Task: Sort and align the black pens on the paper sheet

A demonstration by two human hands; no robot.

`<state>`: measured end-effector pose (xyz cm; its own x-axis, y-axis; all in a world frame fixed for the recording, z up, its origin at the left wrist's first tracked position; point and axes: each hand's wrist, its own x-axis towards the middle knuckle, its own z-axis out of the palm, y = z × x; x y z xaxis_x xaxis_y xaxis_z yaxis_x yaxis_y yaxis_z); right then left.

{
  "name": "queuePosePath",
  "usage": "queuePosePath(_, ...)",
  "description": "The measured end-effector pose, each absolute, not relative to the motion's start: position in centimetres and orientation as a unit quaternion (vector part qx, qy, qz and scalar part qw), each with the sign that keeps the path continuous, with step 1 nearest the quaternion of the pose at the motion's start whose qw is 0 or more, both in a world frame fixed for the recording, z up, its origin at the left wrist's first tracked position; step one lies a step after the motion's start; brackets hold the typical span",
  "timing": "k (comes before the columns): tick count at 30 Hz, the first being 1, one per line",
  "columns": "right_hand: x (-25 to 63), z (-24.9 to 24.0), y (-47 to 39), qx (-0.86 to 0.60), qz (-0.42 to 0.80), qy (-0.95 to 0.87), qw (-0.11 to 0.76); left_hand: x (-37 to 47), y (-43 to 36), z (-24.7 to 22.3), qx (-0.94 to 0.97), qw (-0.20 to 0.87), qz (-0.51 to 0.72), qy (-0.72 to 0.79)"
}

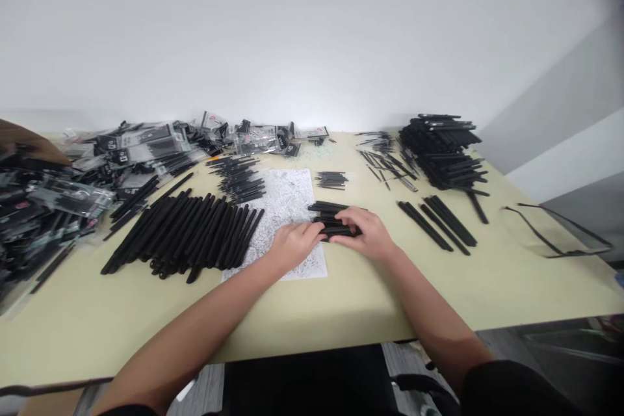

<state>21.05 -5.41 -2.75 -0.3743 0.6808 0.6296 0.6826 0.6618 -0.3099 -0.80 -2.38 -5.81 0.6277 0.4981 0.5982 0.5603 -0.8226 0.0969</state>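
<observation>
In front of me lies a small group of black pens [334, 207], set side by side and pointing left to right. My right hand [368, 233] curls over their right part, thumb on the near side and fingers on the far side. At their left ends, my left hand [296, 244] is closed, with thumb and fingertips against the nearest pens. Beneath my left hand is a white sheet with a dense dark pattern [287, 192]. Left of it rests a broad row of black pens [185, 234]. My fingers partly hide the pens I touch.
Clear packets [151, 143] are heaped along the back and left. Thin dark refills [238, 179] lie behind the pen row, with a smaller refill group [332, 179] further right. A tall pen stack [439, 149], several separate pens [436, 224] and eyeglasses [560, 253] occupy the right.
</observation>
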Motion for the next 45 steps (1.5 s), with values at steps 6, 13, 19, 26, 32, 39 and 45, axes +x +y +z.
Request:
queuePosePath(6, 20.9, -3.0, -5.4, -0.409, -0.033, -0.837, 0.363, -0.8, -2.4, -5.6, -0.894, 0.087, -0.331, -0.291)
queuePosePath(13, 20.9, -3.2, -5.3, -0.428, -0.013, -0.836, 0.343, -0.9, -2.3, -4.3, -0.888, 0.219, -0.327, -0.237)
queuePosePath(19, 20.9, -3.2, -5.4, -0.405, -0.018, -0.842, 0.356, -1.4, -2.3, -4.0, -0.891, 0.243, -0.311, -0.227)
queuePosePath(26, 20.8, -3.5, -5.2, -0.417, -0.014, -0.841, 0.345, -1.8, -2.0, -3.5, -0.887, 0.285, -0.307, -0.194)
queuePosePath(32, 20.4, -3.6, -5.5, -0.42, -0.006, -0.845, 0.332, -2.2, -2.2, -2.4, -0.884, 0.325, -0.282, -0.183)
queuePosePath(39, 20.4, -3.3, -5.8, -0.412, 0.027, -0.833, 0.369, -3.5, -1.7, -1.8, -0.875, 0.291, -0.294, -0.252)
queuePosePath(45, 20.3, -3.3, -5.8, -0.405, 0.0, -0.825, 0.394, -4.8, -0.6, -1.8, -0.891, 0.11, -0.281, -0.339)
